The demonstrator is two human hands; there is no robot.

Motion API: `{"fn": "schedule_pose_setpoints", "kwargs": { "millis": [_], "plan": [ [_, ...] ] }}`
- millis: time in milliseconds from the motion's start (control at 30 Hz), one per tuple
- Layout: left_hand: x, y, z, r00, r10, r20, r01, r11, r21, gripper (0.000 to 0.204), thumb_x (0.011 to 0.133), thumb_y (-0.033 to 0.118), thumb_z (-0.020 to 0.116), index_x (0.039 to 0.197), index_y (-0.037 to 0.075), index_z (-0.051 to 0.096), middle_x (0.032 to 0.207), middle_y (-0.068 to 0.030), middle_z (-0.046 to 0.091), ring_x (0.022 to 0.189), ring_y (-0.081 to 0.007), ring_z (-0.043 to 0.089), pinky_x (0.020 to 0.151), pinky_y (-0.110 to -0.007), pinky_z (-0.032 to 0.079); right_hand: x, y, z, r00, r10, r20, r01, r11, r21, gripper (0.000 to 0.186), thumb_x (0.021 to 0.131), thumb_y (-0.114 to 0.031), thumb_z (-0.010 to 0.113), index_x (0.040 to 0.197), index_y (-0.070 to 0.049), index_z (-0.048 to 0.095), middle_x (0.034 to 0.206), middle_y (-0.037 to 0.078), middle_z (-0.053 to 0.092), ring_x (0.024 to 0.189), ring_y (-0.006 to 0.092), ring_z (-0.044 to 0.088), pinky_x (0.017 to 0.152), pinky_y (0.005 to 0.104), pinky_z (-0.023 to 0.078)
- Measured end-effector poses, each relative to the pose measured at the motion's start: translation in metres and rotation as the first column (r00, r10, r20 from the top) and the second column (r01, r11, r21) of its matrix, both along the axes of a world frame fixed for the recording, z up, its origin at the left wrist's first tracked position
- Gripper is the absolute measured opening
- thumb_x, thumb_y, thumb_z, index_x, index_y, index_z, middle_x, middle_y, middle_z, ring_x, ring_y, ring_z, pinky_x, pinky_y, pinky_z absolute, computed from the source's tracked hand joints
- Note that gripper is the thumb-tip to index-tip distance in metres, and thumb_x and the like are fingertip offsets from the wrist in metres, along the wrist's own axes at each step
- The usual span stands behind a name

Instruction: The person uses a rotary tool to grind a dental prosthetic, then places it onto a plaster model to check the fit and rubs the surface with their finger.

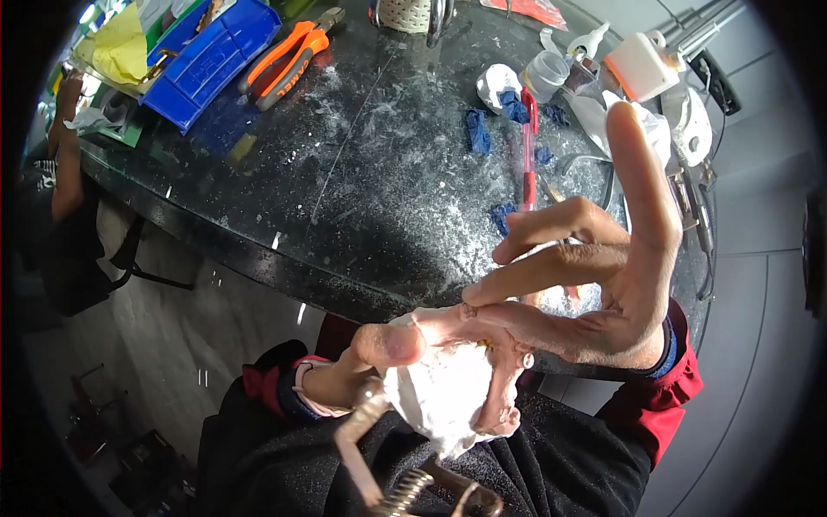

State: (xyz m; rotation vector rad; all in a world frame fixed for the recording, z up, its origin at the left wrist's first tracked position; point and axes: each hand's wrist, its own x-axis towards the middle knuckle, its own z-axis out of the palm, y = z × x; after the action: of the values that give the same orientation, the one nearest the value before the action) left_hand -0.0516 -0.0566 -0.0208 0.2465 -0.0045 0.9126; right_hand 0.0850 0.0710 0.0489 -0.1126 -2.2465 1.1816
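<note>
My left hand (392, 346) holds a white plaster dental cast (444, 392) above my lap, its thumb lying on the near left side. Along the cast's far and right edges runs a pink rim (501, 388) with small pale bumps. A metal hinged frame (355, 444) with a coil spring (405, 493) sits below the cast, seemingly attached to it. My right hand (594, 284) reaches over from the right. Its thumb and a fingertip are closed on the far pink rim, while the little finger points up. Whether something small lies between those fingertips is hidden.
White powder covers the black table (362, 164). Orange-handled pliers (293, 56) lie beside a blue bin (211, 65) at far left. A red pen (528, 155), blue scraps (479, 131), a clear cup (547, 73) and a white bottle (642, 67) are at right. Another person's arm (65, 164) shows far left.
</note>
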Motion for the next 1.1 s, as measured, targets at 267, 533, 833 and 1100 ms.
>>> {"fn": "schedule_pose_setpoints", "kwargs": {
  "millis": [267,533,833,1100],
  "plan": [
    [-0.009,0.000,0.014,0.983,-0.181,-0.038,0.176,0.979,-0.107,0.108,0.059,0.050,0.068,0.131,-0.016,0.021,0.094,-0.0279,0.055,0.099,-0.0388,0.054,0.094,-0.054,0.038,0.000,0.000,0.005,1.000,0.012,-0.013,-0.013,0.999,-0.033,0.094,0.070,-0.003,0.075,0.141,0.003,0.012,0.129,0.018,0.041,0.078,0.0163,0.064,0.074,0.0294,0.051],
    [-0.004,0.001,0.006,0.996,-0.074,-0.056,0.070,0.995,-0.069,0.092,0.062,0.042,0.066,0.124,-0.015,0.030,0.096,-0.0281,0.053,0.091,-0.0326,0.053,0.085,-0.048,0.041,0.004,0.007,-0.004,0.996,0.073,-0.043,-0.071,0.997,0.032,0.098,0.070,-0.002,0.075,0.142,0.003,0.009,0.132,0.017,0.042,0.080,0.0152,0.063,0.073,0.0281,0.051],
    [-0.001,-0.006,-0.009,0.955,0.286,-0.075,-0.266,0.942,0.204,0.080,0.062,0.036,0.067,0.119,-0.011,0.038,0.099,-0.0231,0.055,0.093,-0.0286,0.055,0.086,-0.042,0.042,0.001,0.008,0.005,0.994,-0.049,-0.097,0.030,0.982,-0.187,0.107,0.066,-0.014,0.081,0.135,0.017,0.004,0.075,0.013,0.068,0.074,0.0200,0.064,0.075,0.0317,0.049],
    [-0.022,-0.008,0.016,0.354,0.807,-0.473,-0.396,0.588,0.705,0.076,0.058,0.025,0.075,0.120,-0.006,0.042,0.108,-0.0153,0.054,0.099,-0.0218,0.056,0.086,-0.034,0.045,0.011,0.007,0.014,1.000,0.009,-0.001,-0.009,0.988,0.154,0.045,0.065,-0.011,0.078,0.100,-0.004,0.051,0.070,0.003,0.066,0.065,0.0128,0.058,0.062,0.0277,0.043]
  ]
}}
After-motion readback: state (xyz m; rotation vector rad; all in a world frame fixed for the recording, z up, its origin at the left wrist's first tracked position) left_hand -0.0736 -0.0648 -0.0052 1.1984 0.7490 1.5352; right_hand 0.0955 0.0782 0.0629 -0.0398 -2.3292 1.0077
